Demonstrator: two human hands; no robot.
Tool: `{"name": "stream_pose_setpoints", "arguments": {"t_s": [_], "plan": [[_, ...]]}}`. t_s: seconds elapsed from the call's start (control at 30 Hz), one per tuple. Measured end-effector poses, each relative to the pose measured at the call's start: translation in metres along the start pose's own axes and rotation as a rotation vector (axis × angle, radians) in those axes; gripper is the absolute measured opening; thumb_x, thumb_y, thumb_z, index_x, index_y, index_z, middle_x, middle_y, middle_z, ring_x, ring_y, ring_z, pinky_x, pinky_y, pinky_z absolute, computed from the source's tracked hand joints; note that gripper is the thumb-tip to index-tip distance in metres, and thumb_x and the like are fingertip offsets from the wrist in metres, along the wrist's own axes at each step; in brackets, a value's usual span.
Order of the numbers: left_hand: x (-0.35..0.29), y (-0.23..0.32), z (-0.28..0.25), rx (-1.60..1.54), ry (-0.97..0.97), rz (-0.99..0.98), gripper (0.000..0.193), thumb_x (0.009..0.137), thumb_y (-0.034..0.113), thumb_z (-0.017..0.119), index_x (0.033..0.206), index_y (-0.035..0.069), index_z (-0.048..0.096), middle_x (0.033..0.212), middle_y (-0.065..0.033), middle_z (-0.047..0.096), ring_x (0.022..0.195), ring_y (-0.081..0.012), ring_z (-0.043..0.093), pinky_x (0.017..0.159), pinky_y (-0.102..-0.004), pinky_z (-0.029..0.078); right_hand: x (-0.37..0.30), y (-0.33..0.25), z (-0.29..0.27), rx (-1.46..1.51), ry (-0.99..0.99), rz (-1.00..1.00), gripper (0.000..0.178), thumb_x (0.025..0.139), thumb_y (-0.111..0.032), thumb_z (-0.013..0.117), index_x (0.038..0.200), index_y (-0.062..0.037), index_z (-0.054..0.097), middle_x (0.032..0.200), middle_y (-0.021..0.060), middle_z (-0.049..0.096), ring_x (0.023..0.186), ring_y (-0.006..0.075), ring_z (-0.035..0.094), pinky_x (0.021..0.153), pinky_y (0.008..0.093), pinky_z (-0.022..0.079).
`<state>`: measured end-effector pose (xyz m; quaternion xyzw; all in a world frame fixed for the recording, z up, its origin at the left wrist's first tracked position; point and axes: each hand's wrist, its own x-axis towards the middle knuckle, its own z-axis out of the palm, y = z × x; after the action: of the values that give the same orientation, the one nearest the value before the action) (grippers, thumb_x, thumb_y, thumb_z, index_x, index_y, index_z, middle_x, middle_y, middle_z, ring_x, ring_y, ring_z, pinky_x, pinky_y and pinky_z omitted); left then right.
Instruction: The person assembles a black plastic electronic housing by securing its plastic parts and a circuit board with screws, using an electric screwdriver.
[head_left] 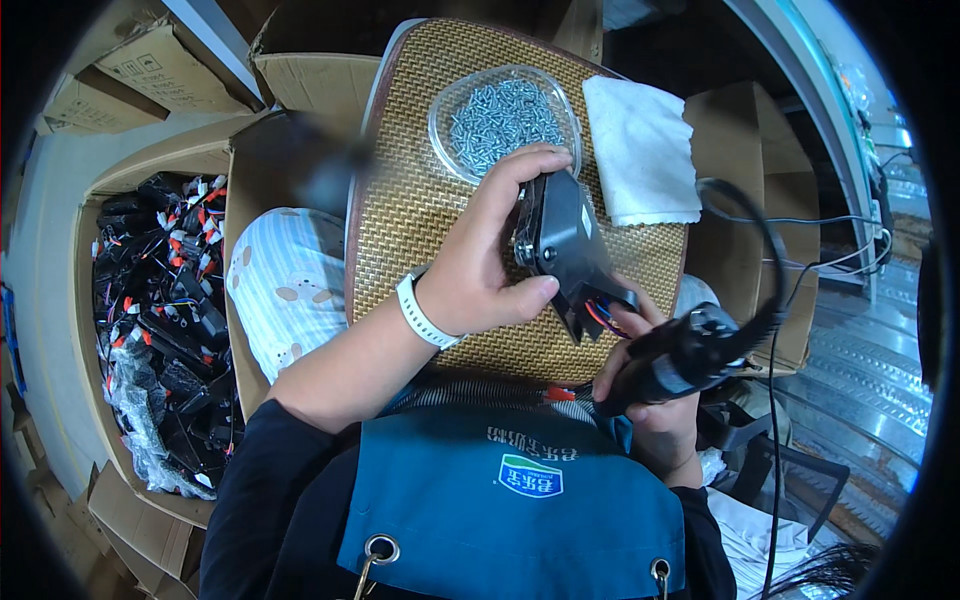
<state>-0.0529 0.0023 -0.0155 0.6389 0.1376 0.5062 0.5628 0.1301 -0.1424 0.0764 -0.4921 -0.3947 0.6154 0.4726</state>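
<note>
1. Biggest thing in view is the cardboard box (150, 330) on the person's left, packed with black wired parts (165, 300) that have red and white connector ends, some in clear plastic bags.
2. Next is the woven rattan-style board (420, 200) lying across the person's lap, kind of a makeshift work surface. More cardboard boxes sit behind it and off to the right.
3. The teal apron (510, 500) fills the bottom of the frame, worn over dark sleeves.
4. A folded white cloth (640, 150) lies on the far right part of the board, just beside the dish.
5. A clear round plastic dish (505, 120) full of small silver screws sits at the far end of the board.
6. The left hand (480, 260), white band on the wrist, holds a black plastic housing (565, 235) up above the board, right in front of the dish. Fingers curl over its top edge and the thumb presses its lower side, so it's clamped between them. Red and blue wires (600, 315) hang from its lower end.
7. The right hand (650, 400) is wrapped tight around a black electric screwdriver (680, 355), fingers closed around the barrel, its cable (770, 270) looping up and away. The tip points up toward the housing, but whether it touches is hard to tell.
</note>
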Motion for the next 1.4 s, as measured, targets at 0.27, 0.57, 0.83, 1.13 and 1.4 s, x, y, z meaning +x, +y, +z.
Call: {"name": "stream_pose_setpoints", "arguments": {"t_s": [0.27,0.57,0.83,1.13,1.4], "plan": [[0.001,-0.001,-0.004,0.02,0.002,0.02,0.083,0.079,0.058,0.06,0.132,-0.001,0.036,0.131,-0.0212,0.039,0.123,-0.0323,0.047,0.102,-0.0417,0.04,0.0,0.007,-0.006,-0.004,-0.037,-0.004,0.085,0.058,-0.025,0.083,0.134,0.0007,0.051,0.152,0.0252,0.022,0.072,0.017,0.067,0.066,0.0244,0.051],[0.001,0.018,0.003,0.26,-0.185,-0.128,0.081,0.065,0.027,0.075,0.134,0.007,0.039,0.141,-0.0214,0.036,0.125,-0.0369,0.046,0.104,-0.0444,0.037,-0.01,-0.008,-0.011,0.136,0.05,-0.017,0.087,0.056,-0.03,0.083,0.134,-0.0034,0.053,0.149,0.0255,0.026,0.068,0.0188,0.067,0.062,0.0275,0.054],[0.006,0.047,0.013,0.724,-0.146,-0.113,0.058,0.071,0.012,0.073,0.123,0.002,0.05,0.121,-0.0207,0.055,0.115,-0.0355,0.052,0.097,-0.0424,0.042,-0.021,-0.007,-0.022,0.151,-0.026,0.083,0.087,0.061,-0.018,0.081,0.137,0.0058,0.044,0.149,0.0279,0.026,0.072,0.018,0.067,0.069,0.0266,0.052],[-0.017,0.073,0.035,-0.371,-0.069,-0.891,0.042,0.088,0.005,0.055,0.129,-0.002,0.047,0.108,-0.0107,0.061,0.093,-0.0185,0.062,0.075,-0.0299,0.056,-0.036,0.001,-0.032,0.203,-0.093,0.223,0.088,0.062,-0.019,0.079,0.137,0.0075,0.042,0.152,0.0264,0.021,0.07,0.0208,0.067,0.065,0.0282,0.053],[-0.024,0.058,0.045,-0.386,0.225,-0.812,0.015,0.097,0.012,0.052,0.109,0.004,0.055,0.089,-0.0035,0.066,0.081,-0.0102,0.062,0.062,-0.0226,0.047,-0.048,-0.047,-0.041,0.147,0.088,-0.108,0.076,0.066,-0.027,0.076,0.129,0.0072,0.049,0.137,0.0272,0.046,0.072,0.0152,0.065,0.064,0.0248,0.052]]}}
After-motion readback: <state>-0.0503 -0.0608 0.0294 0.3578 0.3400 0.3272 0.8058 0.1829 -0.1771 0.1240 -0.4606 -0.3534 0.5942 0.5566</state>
